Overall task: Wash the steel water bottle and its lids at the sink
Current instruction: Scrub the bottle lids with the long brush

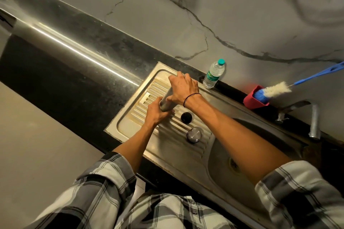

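The steel water bottle lies tilted over the ribbed drainboard, held in both hands. My right hand wraps over its upper body. My left hand grips its near end from below. Most of the bottle is hidden by the hands. A black lid rests on the drainboard just right of the hands. A shiny steel lid sits further toward the basin. The sink basin with its drain lies to the right, partly under my right forearm.
A clear plastic water bottle with a teal cap stands at the back wall. A red holder holds a blue-handled bottle brush. The tap stands over the basin's back right. Black countertop stretches left.
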